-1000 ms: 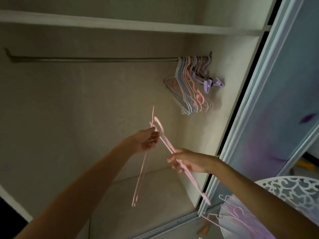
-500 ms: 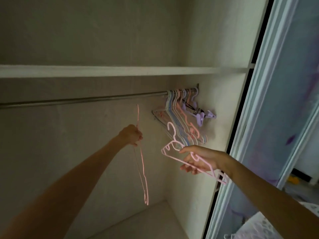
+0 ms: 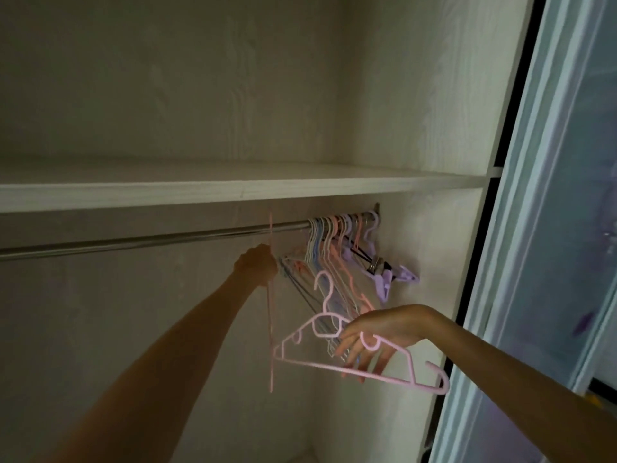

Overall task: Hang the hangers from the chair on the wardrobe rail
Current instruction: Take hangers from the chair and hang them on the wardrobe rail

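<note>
Two pink hangers are in hand: the left hand (image 3: 256,268), at frame centre, is clenched on an edge-on hanger (image 3: 269,315) whose top reaches the rail (image 3: 150,238). The right hand (image 3: 374,332), lower right, grips the second hanger (image 3: 360,367), fingers curled through its frame. A bunch of hangers (image 3: 337,259), too crowded to count, hangs at the rail's right end under one shelf (image 3: 200,188).

Dim pale wood-grain wardrobe interior (image 3: 233,95), shelf (image 3: 233,188), frosted sliding door (image 3: 567,195)

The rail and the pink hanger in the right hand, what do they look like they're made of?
The rail looks like metal with a smooth finish: a grey round bar carrying a bright streak of reflected light. The pink hanger in the right hand looks like moulded plastic, matte and even in colour, with thick rounded bars and moulded notches, though a coating cannot be ruled out.
</note>
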